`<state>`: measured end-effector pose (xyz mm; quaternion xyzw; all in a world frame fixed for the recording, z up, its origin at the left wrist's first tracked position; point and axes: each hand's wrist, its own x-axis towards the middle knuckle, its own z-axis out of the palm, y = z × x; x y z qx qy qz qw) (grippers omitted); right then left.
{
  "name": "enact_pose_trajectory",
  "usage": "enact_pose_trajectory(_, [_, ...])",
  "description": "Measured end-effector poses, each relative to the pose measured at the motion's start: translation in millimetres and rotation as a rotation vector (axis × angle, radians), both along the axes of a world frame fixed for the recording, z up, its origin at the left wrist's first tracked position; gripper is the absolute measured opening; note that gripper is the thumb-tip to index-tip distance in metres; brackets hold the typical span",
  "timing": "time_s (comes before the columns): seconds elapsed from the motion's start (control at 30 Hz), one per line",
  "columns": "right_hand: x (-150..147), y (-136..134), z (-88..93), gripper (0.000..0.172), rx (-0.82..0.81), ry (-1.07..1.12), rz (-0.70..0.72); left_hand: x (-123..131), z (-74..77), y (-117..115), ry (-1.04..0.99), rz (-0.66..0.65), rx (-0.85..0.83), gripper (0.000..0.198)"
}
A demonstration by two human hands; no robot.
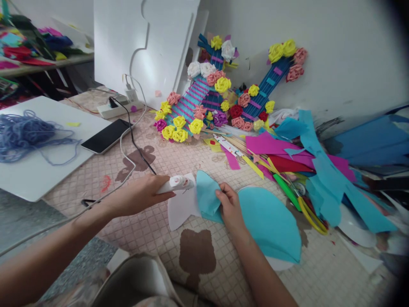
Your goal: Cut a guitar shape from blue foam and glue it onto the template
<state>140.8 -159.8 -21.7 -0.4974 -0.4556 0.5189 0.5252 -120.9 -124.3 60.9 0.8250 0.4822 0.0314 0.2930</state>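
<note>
My left hand [148,194] is closed round a white glue gun [179,182], and a black cord runs from near that hand back to the power strip. The gun's front end is over a white cut-out shape [180,209]. My right hand [230,204] pinches the edge of a turquoise sheet [207,194], whose flap is lifted and folded back beside the gun. To the right, the same turquoise material spreads as a wide rounded piece [270,219] with a white edge showing beneath it. My right forearm hides part of where the two sides join.
Yellow-handled scissors [311,217], a green tool [286,192] and coloured scraps [277,147] lie at the right. Flower-decorated blue models [198,100] lean at the back wall. A phone [107,135], power strip [116,110] and blue yarn [27,134] are at the left.
</note>
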Motion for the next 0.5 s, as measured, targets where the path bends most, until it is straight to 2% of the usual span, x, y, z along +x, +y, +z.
enact_pose_trajectory(0.23, [1,0,-1.9,0.027,-0.007,0.005,0.005,4,1.6,8,-0.038,-0.016,0.036,0.034])
enact_pose_trajectory(0.5, [0,-1,-0.2,0.026,-0.006,0.003,0.004,2,-5.8,21,-0.081,-0.015,0.109,0.03])
